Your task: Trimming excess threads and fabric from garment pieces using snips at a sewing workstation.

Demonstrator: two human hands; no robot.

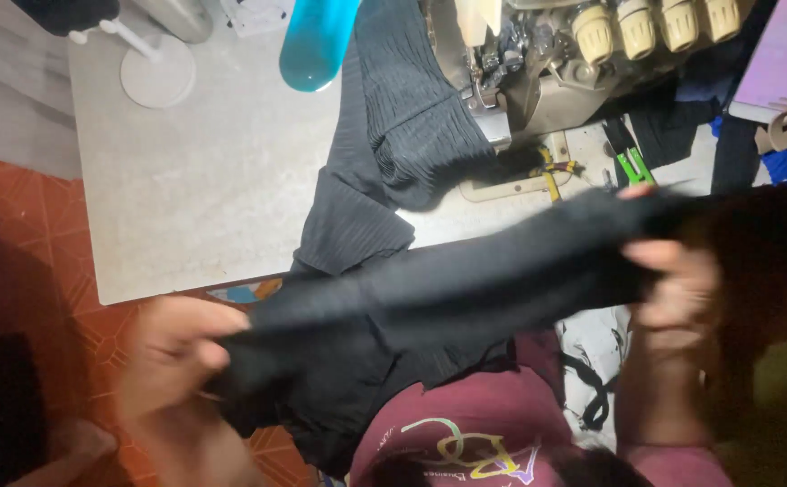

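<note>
My left hand (173,356) grips one end of a dark grey fabric piece (466,284) at the lower left; the hand is blurred. My right hand (677,289) pinches the other end at the right, so the cloth stretches between both hands above my lap. More black ribbed fabric (402,135) lies on the grey table (204,180) and runs up under the sewing machine (547,63) at the top.
A turquoise cylinder (317,41) stands at the table's back. A white round stand base (157,77) sits at the back left. Green-handled snips (632,162) lie right of the machine. Orange tiled floor (33,225) shows at the left.
</note>
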